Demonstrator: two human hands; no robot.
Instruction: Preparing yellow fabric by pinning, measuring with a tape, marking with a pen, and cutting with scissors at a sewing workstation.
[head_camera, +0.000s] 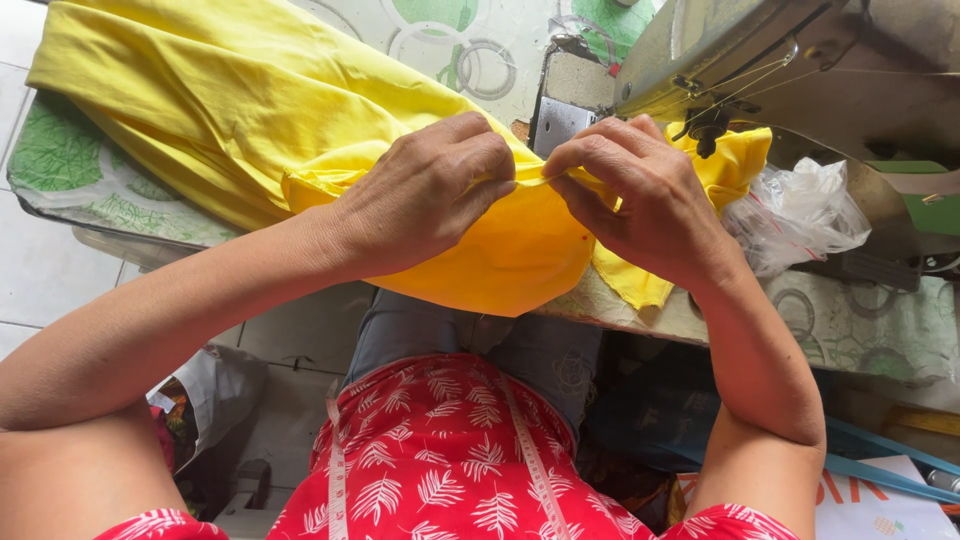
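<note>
Yellow fabric (250, 110) lies spread across the sewing table (850, 320), which wears a patterned cover with green leaves and grey rings, and a bunched fold of it hangs over the near edge above the person's lap. The left hand (430, 190) is closed on that fold, fingers curled over the top and pinching the cloth tight. The right hand (640, 190) meets it fingertip to fingertip, thumb and fingers shut on the same folded edge, just in front of the sewing machine (760, 70). A further piece of the yellow cloth sits under the machine's needle area (the needle itself is hard to make out). A crumpled clear plastic bag (800, 210) rests on the table just right of the right hand. A measuring tape (530, 460) hangs down over the person's red leaf-printed top (440, 460). The floor at left is pale tile (40, 270)
</note>
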